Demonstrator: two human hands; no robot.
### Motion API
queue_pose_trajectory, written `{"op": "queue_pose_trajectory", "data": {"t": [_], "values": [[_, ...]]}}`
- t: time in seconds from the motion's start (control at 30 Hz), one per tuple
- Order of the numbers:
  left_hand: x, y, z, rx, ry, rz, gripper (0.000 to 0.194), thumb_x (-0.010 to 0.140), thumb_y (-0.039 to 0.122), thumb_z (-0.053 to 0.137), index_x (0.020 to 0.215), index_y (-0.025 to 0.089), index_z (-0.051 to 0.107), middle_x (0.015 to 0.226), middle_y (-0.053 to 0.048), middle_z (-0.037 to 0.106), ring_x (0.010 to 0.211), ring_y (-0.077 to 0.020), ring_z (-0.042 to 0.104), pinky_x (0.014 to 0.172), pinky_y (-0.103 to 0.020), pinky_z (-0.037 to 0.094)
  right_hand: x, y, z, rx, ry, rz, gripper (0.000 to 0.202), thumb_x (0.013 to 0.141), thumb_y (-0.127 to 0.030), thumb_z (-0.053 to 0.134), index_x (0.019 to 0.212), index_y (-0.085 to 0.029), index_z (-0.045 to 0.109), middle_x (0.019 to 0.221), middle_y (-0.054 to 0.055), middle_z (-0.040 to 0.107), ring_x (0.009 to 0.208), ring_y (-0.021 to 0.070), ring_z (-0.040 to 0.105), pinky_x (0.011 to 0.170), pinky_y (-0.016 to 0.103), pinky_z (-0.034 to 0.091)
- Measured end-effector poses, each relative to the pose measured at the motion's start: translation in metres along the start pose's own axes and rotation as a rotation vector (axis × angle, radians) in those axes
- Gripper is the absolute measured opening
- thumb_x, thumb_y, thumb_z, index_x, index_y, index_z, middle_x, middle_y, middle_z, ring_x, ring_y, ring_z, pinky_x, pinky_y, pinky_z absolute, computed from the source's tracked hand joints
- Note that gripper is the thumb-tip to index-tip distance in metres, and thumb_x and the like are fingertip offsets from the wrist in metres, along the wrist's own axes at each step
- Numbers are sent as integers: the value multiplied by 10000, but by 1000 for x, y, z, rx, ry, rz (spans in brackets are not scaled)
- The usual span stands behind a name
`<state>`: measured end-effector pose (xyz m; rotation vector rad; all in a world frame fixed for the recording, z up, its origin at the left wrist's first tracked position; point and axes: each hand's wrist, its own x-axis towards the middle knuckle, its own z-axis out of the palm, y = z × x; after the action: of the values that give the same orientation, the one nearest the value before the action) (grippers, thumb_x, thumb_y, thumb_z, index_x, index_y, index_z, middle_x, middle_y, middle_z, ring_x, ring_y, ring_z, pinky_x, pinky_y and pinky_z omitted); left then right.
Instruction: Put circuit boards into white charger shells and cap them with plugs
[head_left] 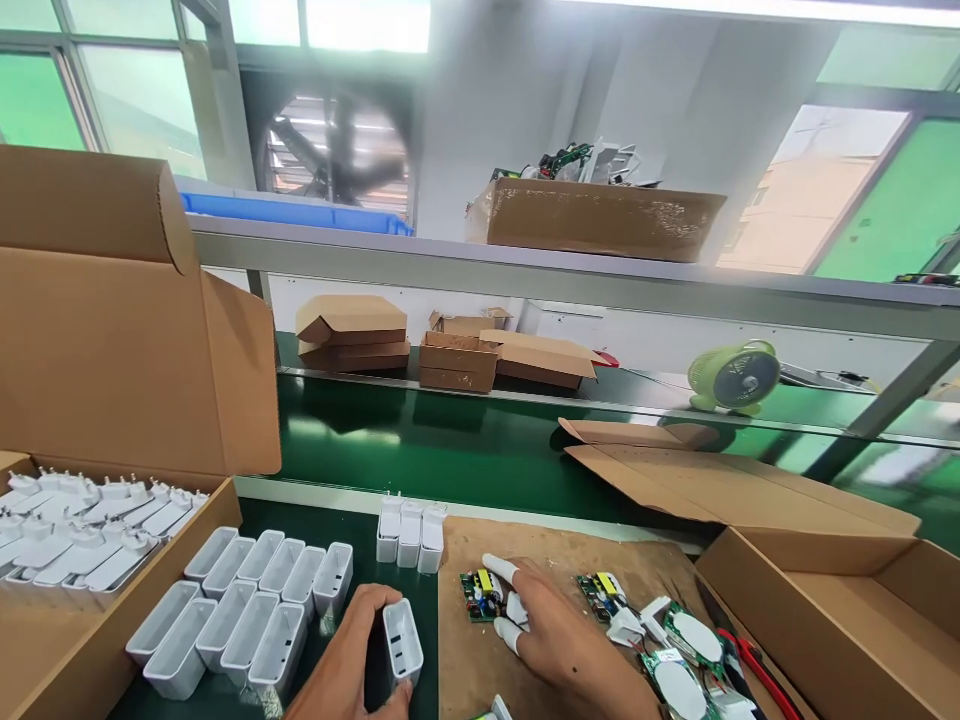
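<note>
Head view. The left hand (349, 650) was low, near the middle. Its grip was clamped on a white housing (403, 643), thumb at the near end and fingers at the far end; the housing stood tilted, its hollow side up and slots showing inside. The right hand (551, 635) was over a brown mat (547, 545), white covers on its fingertips (508, 634). These lay against the right side of a circuit board (472, 592) with a yellow component; whether that grip was together on the board or only resting there could not be told. The board lay over the left part of the mat.

Left of the left hand, further white housings (225, 622) stood in two rows on the green bench (367, 480); three more white pieces (409, 535) stood together beyond the hands. At far left, a carton (112, 350) held many white parts with pins (75, 535).

Right of the right hand lay a second board (596, 598), then wired boards with round white discs (696, 637) and a red-handled tool (765, 682), beside a cardboard box (795, 630).
</note>
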<state>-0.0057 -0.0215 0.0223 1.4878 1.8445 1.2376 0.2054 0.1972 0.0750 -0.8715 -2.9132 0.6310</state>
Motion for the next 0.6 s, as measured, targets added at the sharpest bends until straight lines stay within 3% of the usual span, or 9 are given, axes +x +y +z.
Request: {"op": "queue_pose_trajectory", "data": {"t": [0.1,0.2,0.3,0.4,0.5,0.6], "values": [[1,-5,3,3,27,24,738,806,104,653,1502,204,431,1411,-139,598,1309,-284,640,1162,-425,523,0,7,5,23,26,-13,636,802,-111,542,1434,-97,614,1422,215,644,1372,361,579,1177,521,454],[1,-9,7,-3,46,64,926,810,107,694,1635,216,288,1501,-149,554,1399,-296,590,1199,-437,499,-2,4,7,70,84,-18,625,814,-123,544,1436,-155,603,1324,171,692,1259,330,650,1115,498,515],[2,-13,10,-28,38,105,978,825,124,693,1676,247,225,1511,-141,550,1373,-289,609,1157,-424,539,-7,-13,6,325,151,-63,581,847,-147,551,1424,-205,587,1281,129,687,1074,261,720,953,406,621],[2,-15,14,-66,42,100,956,819,97,641,1676,249,245,1550,-138,539,1422,-286,577,1187,-414,509,-13,-34,5,585,182,-240,506,896,-148,560,1389,-262,588,1332,101,629,1059,208,727,844,297,653],[2,-18,18,-42,86,23,821,860,144,641,1629,227,366,1486,-146,603,1382,-296,607,1206,-458,485,-14,-46,8,465,357,-404,589,914,-99,558,1459,-319,520,1392,88,587,1211,207,680,945,281,626],[3,-20,19,3,122,-45,742,868,214,699,1571,222,463,1397,-145,651,1298,-315,649,1163,-501,515,-11,-47,12,304,500,-460,648,933,-76,526,1521,-339,449,1397,86,586,1258,195,657,1011,275,599]]}}
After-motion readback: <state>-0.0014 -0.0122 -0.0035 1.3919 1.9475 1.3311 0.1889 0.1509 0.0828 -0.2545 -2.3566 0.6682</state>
